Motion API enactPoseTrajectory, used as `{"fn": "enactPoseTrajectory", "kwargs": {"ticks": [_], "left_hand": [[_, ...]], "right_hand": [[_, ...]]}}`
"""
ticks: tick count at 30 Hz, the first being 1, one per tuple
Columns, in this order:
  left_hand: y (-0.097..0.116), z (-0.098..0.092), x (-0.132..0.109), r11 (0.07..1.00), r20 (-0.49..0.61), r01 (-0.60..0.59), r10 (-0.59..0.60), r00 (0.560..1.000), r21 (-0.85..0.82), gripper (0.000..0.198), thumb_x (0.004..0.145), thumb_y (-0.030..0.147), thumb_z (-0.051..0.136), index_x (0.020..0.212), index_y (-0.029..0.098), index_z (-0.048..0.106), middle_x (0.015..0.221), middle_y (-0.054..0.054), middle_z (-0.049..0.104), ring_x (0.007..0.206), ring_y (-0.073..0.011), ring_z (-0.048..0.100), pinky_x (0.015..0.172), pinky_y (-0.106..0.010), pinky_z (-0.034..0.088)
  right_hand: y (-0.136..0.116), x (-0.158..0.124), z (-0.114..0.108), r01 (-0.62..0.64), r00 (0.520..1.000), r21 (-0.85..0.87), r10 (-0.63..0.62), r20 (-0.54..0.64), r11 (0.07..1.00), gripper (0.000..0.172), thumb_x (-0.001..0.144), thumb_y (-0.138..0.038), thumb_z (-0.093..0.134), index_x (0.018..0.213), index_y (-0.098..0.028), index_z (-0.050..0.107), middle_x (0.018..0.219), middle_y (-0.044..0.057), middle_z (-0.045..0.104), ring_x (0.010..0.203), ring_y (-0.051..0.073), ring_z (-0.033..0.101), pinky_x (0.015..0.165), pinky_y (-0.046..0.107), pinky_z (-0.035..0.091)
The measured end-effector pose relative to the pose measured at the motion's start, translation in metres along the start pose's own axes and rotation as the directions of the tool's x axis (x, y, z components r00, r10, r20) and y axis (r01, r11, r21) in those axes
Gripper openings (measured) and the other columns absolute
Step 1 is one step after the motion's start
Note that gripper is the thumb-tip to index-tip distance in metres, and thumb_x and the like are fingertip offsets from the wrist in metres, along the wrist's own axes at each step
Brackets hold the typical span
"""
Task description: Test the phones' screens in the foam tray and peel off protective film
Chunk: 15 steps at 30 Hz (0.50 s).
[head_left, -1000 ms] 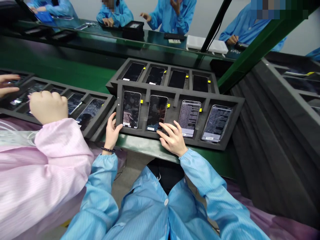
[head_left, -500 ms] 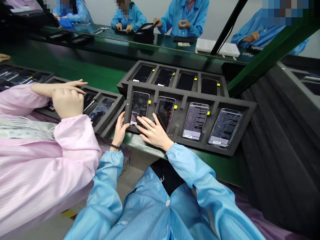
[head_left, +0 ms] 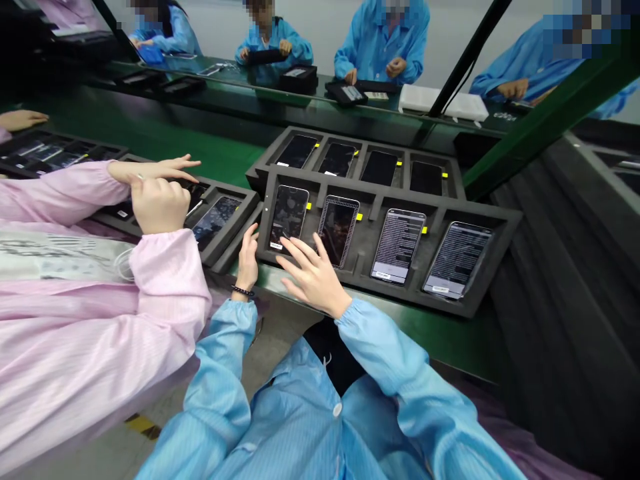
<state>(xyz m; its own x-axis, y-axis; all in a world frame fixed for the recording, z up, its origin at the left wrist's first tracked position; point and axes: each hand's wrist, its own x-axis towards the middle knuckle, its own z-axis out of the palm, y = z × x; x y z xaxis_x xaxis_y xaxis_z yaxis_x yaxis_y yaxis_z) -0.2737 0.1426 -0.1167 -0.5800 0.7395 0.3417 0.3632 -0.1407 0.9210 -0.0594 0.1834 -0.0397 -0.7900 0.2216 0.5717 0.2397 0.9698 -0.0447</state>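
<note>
Blue sleeve [head_left: 385,333] behind the right grip [head_left: 315,273], black bracelet [head_left: 243,291] behind the left grip [head_left: 248,257] — ahead, dark tray [head_left: 369,240], yellow tabs [head_left: 359,217], black phone [head_left: 339,227] edged in white checks.

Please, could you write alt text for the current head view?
The wearer's right hand reaches to the leftmost of four smartphones in a dark foam tray; the left hand is beside the tray's left end. Another smartphone tray sits behind.

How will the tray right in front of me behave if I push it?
The tray might slide or tip, since it appears tilted. Its thick, foamy look suggests it's light yet stiff. The phones probably shift little, each sitting recessed.
</note>
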Motion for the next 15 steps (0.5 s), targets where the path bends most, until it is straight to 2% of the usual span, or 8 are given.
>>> {"fn": "enactPoseTrajectory", "kwargs": {"ticks": [3, 5, 7, 9, 11, 12, 13, 15], "left_hand": [[0.005, 0.004, -0.009, 0.999, -0.146, -0.028, 0.034, 0.989, 0.046, 0.054, 0.102, 0.050, 0.029, 0.142, 0.018, 0.047, 0.134, -0.015, 0.062, 0.123, -0.0237, 0.062, 0.103, -0.040, 0.052], [0.004, 0.006, -0.028, 0.995, -0.286, -0.043, 0.068, 0.956, 0.094, 0.055, 0.102, 0.049, 0.025, 0.144, 0.018, 0.041, 0.143, -0.017, 0.053, 0.132, -0.0249, 0.054, 0.111, -0.044, 0.046], [-0.002, 0.005, -0.062, 0.989, -0.412, -0.020, 0.080, 0.908, 0.149, 0.057, 0.101, 0.052, 0.027, 0.146, 0.017, 0.035, 0.152, -0.019, 0.041, 0.140, -0.0274, 0.044, 0.117, -0.049, 0.038], [-0.012, 0.000, -0.108, 0.980, -0.476, 0.052, 0.047, 0.878, 0.193, 0.059, 0.100, 0.055, 0.031, 0.145, 0.018, 0.038, 0.152, -0.019, 0.038, 0.140, -0.0300, 0.041, 0.117, -0.054, 0.037], [-0.022, -0.009, -0.161, 0.962, -0.462, 0.160, -0.039, 0.886, 0.224, 0.052, 0.098, 0.053, 0.045, 0.140, 0.022, 0.047, 0.148, -0.015, 0.045, 0.134, -0.0297, 0.046, 0.112, -0.056, 0.042], [-0.026, -0.015, -0.186, 0.946, -0.421, 0.220, -0.103, 0.901, 0.239, 0.048, 0.096, 0.051, 0.055, 0.136, 0.024, 0.053, 0.144, -0.012, 0.050, 0.129, -0.0280, 0.052, 0.106, -0.053, 0.048], [-0.029, -0.020, -0.208, 0.924, -0.358, 0.284, -0.182, 0.916, 0.256, 0.043, 0.095, 0.048, 0.058, 0.132, 0.026, 0.057, 0.141, -0.011, 0.054, 0.123, -0.0259, 0.055, 0.101, -0.049, 0.052], [-0.028, -0.028, -0.243, 0.869, -0.125, 0.386, -0.366, 0.922, 0.309, 0.035, 0.094, 0.046, 0.060, 0.125, 0.028, 0.062, 0.133, -0.009, 0.059, 0.117, -0.0231, 0.060, 0.094, -0.042, 0.056]], "right_hand": [[-0.014, -0.048, -0.033, -0.121, 0.990, -0.005, 0.121, -0.072, 0.993, 0.033, 0.099, -0.034, 0.051, 0.124, -0.020, 0.067, 0.151, 0.013, 0.054, 0.142, 0.026, 0.045, 0.127, 0.055, 0.021], [-0.020, -0.076, -0.047, -0.210, 0.974, -0.019, 0.207, -0.096, 0.978, 0.028, 0.098, -0.030, 0.052, 0.118, -0.020, 0.070, 0.147, 0.013, 0.058, 0.139, 0.026, 0.048, 0.126, 0.054, 0.024], [-0.021, -0.093, -0.050, -0.276, 0.957, -0.055, 0.269, -0.111, 0.960, 0.027, 0.098, -0.028, 0.053, 0.118, -0.021, 0.070, 0.146, 0.012, 0.059, 0.137, 0.027, 0.049, 0.126, 0.055, 0.024], [-0.016, -0.095, -0.044, -0.304, 0.950, -0.106, 0.293, -0.106, 0.947, 0.031, 0.098, -0.028, 0.054, 0.124, -0.022, 0.068, 0.149, 0.012, 0.056, 0.137, 0.029, 0.048, 0.126, 0.058, 0.022], [-0.006, -0.089, -0.033, -0.300, 0.954, -0.153, 0.291, -0.077, 0.942, 0.035, 0.099, -0.030, 0.053, 0.131, -0.022, 0.064, 0.154, 0.013, 0.050, 0.139, 0.030, 0.046, 0.126, 0.062, 0.018], [-0.001, -0.084, -0.028, -0.290, 0.957, -0.165, 0.284, -0.059, 0.943, 0.037, 0.099, -0.031, 0.053, 0.133, -0.021, 0.063, 0.156, 0.013, 0.048, 0.140, 0.030, 0.045, 0.125, 0.063, 0.017], [0.003, -0.080, -0.022, -0.278, 0.961, -0.170, 0.274, -0.046, 0.945, 0.038, 0.099, -0.031, 0.053, 0.134, -0.021, 0.062, 0.157, 0.013, 0.047, 0.141, 0.030, 0.045, 0.125, 0.064, 0.017], [0.009, -0.076, -0.015, -0.263, 0.965, -0.164, 0.260, -0.044, 0.951, 0.038, 0.099, -0.030, 0.053, 0.135, -0.021, 0.062, 0.156, 0.013, 0.048, 0.141, 0.030, 0.045, 0.125, 0.063, 0.018]]}}
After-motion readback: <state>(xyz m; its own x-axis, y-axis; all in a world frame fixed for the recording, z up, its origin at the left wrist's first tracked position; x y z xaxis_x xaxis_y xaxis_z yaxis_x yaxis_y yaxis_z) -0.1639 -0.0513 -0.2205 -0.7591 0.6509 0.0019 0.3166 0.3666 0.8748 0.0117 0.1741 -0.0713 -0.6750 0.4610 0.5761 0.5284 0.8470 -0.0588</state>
